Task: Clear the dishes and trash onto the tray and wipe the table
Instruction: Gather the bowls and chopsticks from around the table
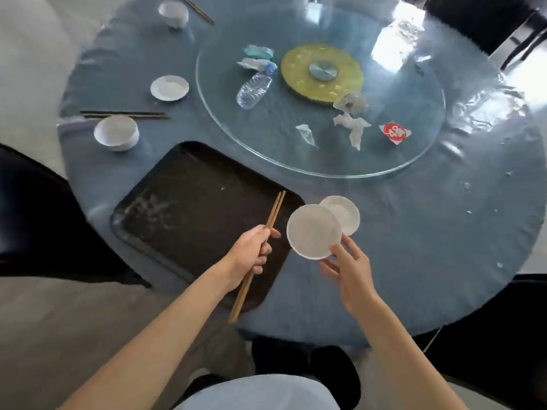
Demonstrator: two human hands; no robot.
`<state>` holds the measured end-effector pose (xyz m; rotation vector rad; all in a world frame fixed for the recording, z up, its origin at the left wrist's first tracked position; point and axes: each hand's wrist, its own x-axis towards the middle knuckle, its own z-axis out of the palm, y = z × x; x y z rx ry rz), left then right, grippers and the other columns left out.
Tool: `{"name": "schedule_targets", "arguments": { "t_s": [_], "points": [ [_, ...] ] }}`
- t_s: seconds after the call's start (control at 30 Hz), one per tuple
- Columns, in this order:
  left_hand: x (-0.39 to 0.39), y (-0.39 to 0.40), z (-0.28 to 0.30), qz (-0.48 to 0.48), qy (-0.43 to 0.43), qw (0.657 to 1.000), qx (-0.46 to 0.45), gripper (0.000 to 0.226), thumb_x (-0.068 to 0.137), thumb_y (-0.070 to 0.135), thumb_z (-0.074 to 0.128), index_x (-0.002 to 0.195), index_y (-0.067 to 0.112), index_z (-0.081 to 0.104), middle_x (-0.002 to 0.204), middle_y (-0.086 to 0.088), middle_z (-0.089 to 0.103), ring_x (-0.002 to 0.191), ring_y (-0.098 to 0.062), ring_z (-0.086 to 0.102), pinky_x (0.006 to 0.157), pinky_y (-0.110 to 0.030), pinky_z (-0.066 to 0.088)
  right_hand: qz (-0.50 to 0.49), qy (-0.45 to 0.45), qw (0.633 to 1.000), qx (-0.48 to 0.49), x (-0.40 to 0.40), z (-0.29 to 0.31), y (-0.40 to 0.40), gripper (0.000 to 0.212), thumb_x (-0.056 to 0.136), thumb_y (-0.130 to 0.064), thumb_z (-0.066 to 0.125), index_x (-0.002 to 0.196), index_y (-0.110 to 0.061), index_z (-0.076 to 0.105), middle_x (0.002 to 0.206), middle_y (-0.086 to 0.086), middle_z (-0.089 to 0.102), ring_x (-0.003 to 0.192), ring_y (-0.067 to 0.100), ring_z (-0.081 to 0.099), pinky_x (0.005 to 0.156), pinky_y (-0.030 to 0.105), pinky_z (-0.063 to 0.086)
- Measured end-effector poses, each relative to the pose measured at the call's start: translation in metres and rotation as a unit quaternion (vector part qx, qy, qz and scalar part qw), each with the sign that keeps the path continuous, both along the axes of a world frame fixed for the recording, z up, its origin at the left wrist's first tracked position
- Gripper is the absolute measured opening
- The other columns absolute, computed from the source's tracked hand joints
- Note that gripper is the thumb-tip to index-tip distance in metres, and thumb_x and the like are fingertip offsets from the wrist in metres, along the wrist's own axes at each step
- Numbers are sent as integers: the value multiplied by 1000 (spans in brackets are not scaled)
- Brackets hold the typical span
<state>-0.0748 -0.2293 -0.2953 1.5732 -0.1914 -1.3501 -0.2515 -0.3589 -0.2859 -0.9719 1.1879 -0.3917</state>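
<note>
A crumpled white wrapper with a red round label [395,133] lies on the clear glass turntable [414,161]. Its white figures look like "48", though blurred. Nothing else is legible.

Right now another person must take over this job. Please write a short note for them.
Left hand: shut on chopsticks, over the tray.
Right hand: holds a white bowl; a small plate lies just behind it.
Done: nothing lies on the tray yet.
Left: two bowls, one plate, two more chopstick pairs, the bottle and wrappers on the glass turntable; then wipe.
</note>
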Motion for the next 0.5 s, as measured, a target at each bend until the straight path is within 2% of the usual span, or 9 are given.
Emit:
{"name": "schedule_targets", "arguments": {
  "t_s": [0.1, 0.17, 0.3, 0.5],
  "points": [
    [20, 75, 1, 53, 7, 999, -10, 34, 109, 32, 34, 117, 11, 59, 64, 6, 39, 49, -4, 32, 42, -20, 28, 53, 6, 999, -3, 33, 3, 57, 43, 99, -17, 67, 141, -21, 60, 98, -3, 78, 85, 18, 77, 67, 25, 61],
    [30, 128, 4, 86, 11, 996, -21, 34, 109, 32, 35, 118, 10, 60, 64, 5, 40, 49, -6, 33, 43, -20, 28, 90, 7, 996, -3, 54, 4, 97, 41, 100, -17, 66, 141, -21, 61, 106, 1, 77, 84, 19, 77, 69, 25, 61],
    [49, 233, 3, 151, 19, 987, -41, 32, 108, 32, 39, 117, 11, 61, 63, 4, 40, 46, -8, 33, 42, -21, 26, 163, 21, 986, -1, 96, 4, 176, 37, 100, -12, 61, 133, -28, 67, 112, 4, 77, 88, 21, 78, 72, 28, 62],
    [66, 374, -10, 279, 17, 960, -9, 26, 107, 28, 41, 110, 16, 64, 64, 5, 43, 45, -6, 36, 39, -19, 26, 269, 28, 963, -3, 155, 0, 289, 35, 100, -15, 64, 132, -28, 68, 115, 1, 76, 86, 17, 78, 76, 31, 62]
  ]
}}
